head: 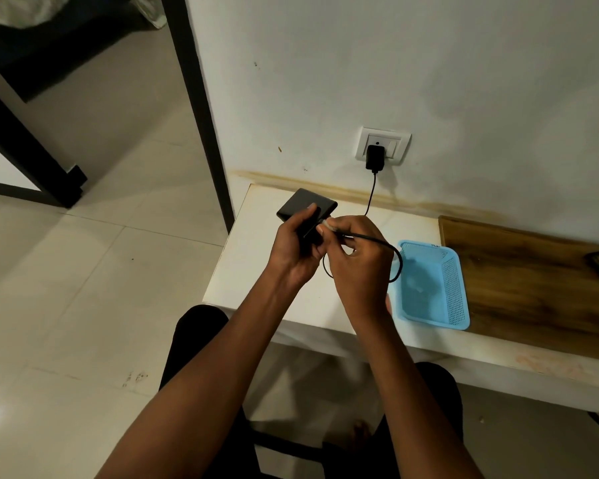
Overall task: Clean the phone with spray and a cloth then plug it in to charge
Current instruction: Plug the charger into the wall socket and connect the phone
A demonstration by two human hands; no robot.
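we've got the left hand (296, 248) wrapped around the flat black phone (306, 210) and the right hand (355, 257) pinching the thin black charger cable (377, 240) by its plug, so line it up square and push gently

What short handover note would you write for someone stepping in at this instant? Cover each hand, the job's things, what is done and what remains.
Left hand holds the phone above the white table.
Right hand pinches the cable end at the phone's edge.
Charger is already in the wall socket.
Blue basket sits right of the hands.
Whether the plug is seated cannot be told; confirm it, then set the phone down.
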